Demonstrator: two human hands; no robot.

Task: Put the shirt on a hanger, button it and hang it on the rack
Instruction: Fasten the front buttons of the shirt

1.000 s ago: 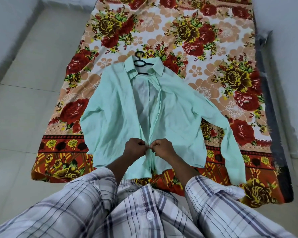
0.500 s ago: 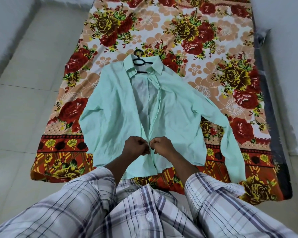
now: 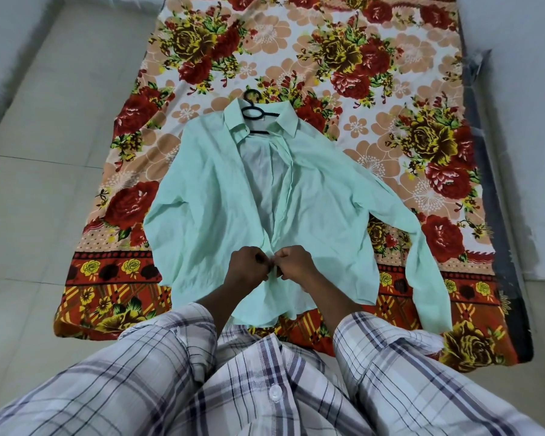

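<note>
Shirt (image 3: 208,215) already on hanger (image 3: 255,111); low placket edges pinched by left hand (image 3: 247,268) and right hand (image 3: 294,265), probably one button; upper front unbuttoned, hanging left.

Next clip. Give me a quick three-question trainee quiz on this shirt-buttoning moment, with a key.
1. Multiple choice: where on the shirt do the left hand and the right hand pinch? A) at the neck B) at the front edges, low down C) on a cuff
2. True or false: the hanger already sits inside the shirt.
3. Fill in: above the hands, the shirt's front is ____.
Key: 1 B; 2 true; 3 open (unbuttoned).
</note>
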